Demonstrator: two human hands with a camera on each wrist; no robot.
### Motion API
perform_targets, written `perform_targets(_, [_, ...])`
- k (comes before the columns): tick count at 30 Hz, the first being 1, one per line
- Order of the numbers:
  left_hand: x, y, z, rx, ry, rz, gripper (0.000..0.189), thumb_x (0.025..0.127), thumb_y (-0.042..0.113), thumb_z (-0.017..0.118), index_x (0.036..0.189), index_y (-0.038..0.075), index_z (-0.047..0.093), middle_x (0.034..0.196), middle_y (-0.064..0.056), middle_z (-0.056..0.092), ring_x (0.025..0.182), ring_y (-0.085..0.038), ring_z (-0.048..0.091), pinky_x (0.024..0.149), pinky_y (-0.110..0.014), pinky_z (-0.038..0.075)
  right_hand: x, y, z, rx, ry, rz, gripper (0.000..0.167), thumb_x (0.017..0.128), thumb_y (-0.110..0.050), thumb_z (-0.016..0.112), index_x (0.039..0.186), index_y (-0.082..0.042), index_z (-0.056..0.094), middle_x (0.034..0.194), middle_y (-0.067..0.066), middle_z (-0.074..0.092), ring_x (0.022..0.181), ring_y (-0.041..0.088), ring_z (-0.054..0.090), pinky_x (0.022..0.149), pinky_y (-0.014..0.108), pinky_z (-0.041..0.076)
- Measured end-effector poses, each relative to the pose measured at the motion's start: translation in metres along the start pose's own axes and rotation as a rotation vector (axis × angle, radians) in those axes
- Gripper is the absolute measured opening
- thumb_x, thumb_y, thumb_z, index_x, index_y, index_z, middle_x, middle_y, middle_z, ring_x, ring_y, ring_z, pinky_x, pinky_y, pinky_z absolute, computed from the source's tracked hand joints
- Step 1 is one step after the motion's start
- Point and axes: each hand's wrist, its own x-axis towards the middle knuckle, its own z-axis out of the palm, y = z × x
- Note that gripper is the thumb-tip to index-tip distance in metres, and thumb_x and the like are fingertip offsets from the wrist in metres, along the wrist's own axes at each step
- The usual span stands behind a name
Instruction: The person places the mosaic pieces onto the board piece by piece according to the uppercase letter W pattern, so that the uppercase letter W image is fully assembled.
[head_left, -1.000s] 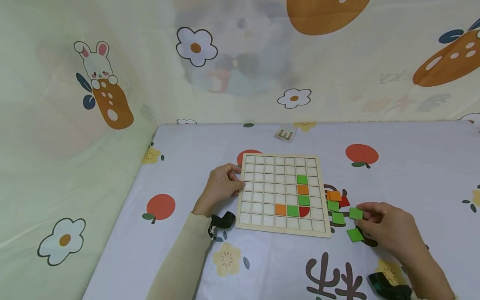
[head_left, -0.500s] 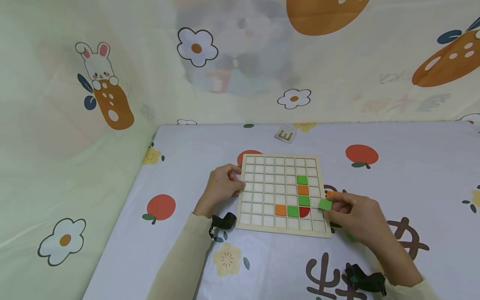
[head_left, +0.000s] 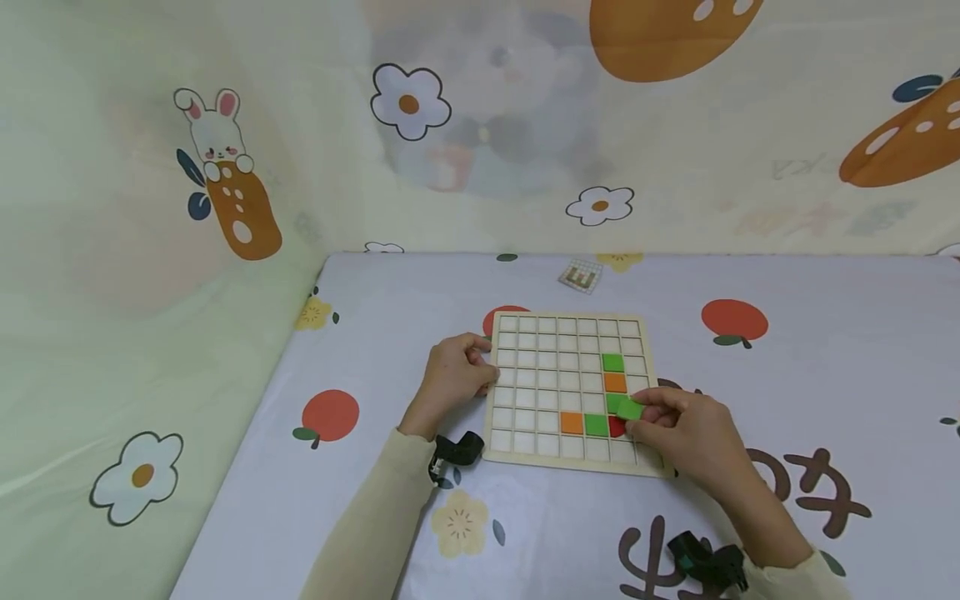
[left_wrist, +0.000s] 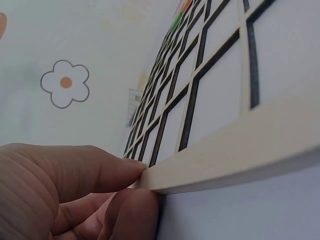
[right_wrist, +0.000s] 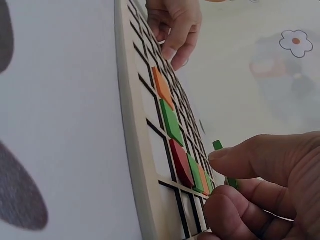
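My left hand (head_left: 453,375) grips the left edge of a wooden grid board (head_left: 570,465); in the left wrist view the thumb (left_wrist: 115,170) lies on its pale rim (left_wrist: 240,152). Over the board's right side, my right hand (head_left: 693,425) pinches a green square tile (head_left: 628,410) between thumb and fingers. That tile overlaps a green tile seated in the grid. Also in cells are an orange tile (head_left: 615,382), a green tile (head_left: 612,362) above it, and a lower row of orange (head_left: 572,423), green (head_left: 596,425) and a partly covered red round-edged tile (right_wrist: 181,162).
Behind the board lies a small card (head_left: 581,275) with a grid pattern. A printed cloth covers the table, and a fabric wall (head_left: 487,225) rises at the back and left. The loose tiles right of the board are hidden by my right hand.
My right hand has carried the green tile leftward from the loose tiles beside the board to over the grid. The left hand keeps its hold on the board's edge.
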Motion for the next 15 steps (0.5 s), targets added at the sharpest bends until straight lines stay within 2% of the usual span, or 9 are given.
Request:
perform_targets(9, [0.000, -0.001, 0.002, -0.018, -0.013, 0.008, 0.031, 0.080, 0.003, 0.076, 0.110, 0.003, 0.068, 0.072, -0.004, 0.064, 0.052, -0.013, 0.062, 0.049, -0.024, 0.047, 0.007, 0.001, 0.006, -0.035, 0.013, -0.025, 0.031, 0.080, -0.012, 0.080, 0.108, -0.001, 0.073, 0.078, 0.002, 0.065, 0.072, 0.018, 0.058, 0.055, 0.022, 0.047])
perform_targets(15, [0.002, -0.006, 0.000, -0.009, -0.013, 0.016, 0.031, 0.081, 0.005, 0.076, 0.110, 0.005, 0.067, 0.073, -0.004, 0.065, 0.054, -0.014, 0.063, 0.051, -0.024, 0.048, 0.019, -0.010, 0.016, 0.010, -0.030, -0.055, 0.033, 0.080, -0.011, 0.081, 0.109, 0.001, 0.072, 0.079, 0.003, 0.065, 0.071, 0.017, 0.059, 0.056, 0.022, 0.049])
